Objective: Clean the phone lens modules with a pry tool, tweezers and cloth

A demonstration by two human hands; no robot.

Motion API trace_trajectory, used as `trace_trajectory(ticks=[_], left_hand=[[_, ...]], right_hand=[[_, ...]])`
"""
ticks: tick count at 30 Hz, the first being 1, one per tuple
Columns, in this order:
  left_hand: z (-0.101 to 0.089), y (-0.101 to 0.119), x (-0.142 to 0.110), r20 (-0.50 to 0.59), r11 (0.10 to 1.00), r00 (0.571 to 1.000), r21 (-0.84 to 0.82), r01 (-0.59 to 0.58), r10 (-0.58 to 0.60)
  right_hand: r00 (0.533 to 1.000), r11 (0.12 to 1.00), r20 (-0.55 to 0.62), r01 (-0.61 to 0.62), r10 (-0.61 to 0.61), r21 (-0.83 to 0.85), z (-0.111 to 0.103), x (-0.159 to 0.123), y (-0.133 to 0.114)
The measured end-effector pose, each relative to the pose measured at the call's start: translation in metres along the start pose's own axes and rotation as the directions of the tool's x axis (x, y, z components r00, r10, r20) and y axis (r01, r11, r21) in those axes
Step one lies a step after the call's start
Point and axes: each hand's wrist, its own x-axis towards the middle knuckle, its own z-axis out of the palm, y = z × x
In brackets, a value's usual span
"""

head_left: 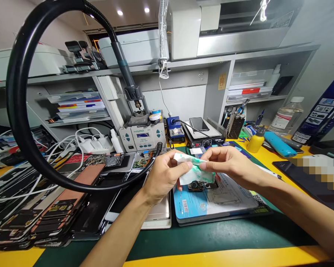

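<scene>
Between my two hands is a white tissue (189, 177) with green stains, folded and creased along its upper part. My left hand (167, 172) pinches its left side, thumb on top. The right side is pinched by my right hand (225, 161), with thumb and fingers together. Just below the tissue, a small dark phone part with round camera lenses (196, 186) is partly covered from view. It appears over a blue and white flat package (211, 204) with a barcode; whether it rests there or is held I cannot tell.
A hot air station (141, 137) with a thick black hose (16, 92) arching on the left stands behind. Stacked phone parts (66, 200) and white cables lie left. To the right are a yellow bottle (255, 142), a clear bottle (286, 116) and a dark phone (303, 181).
</scene>
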Motion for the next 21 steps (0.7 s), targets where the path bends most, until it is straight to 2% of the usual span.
trace_trajectory(ticks=[6,11,14,18,21], left_hand=[[0.0043,0.0004,-0.0014,0.005,1.0,1.0,-0.026,-0.007,0.007],[0.0044,0.0012,-0.0008,0.011,0.997,1.0,-0.078,0.0,0.0],[0.0038,0.0003,-0.0002,0.007,0.994,1.0,-0.111,-0.006,0.007],[0.0054,-0.001,-0.0006,0.017,0.994,1.0,-0.11,-0.017,0.019],[0.0059,-0.0008,-0.0016,0.042,0.997,0.999,-0.081,-0.015,0.019]], right_hand=[[0.997,0.996,0.075,-0.015,0.009,0.083,0.0038,-0.001,-0.0007],[0.998,0.995,0.042,0.045,-0.049,0.086,0.0017,0.0008,0.0036],[0.996,0.989,0.071,0.04,-0.05,0.145,-0.0009,0.0002,0.0023],[0.992,0.969,0.128,-0.05,0.019,0.242,-0.0014,-0.0013,-0.0008],[0.978,0.981,0.176,-0.136,0.111,0.138,-0.0007,-0.001,0.0004]])
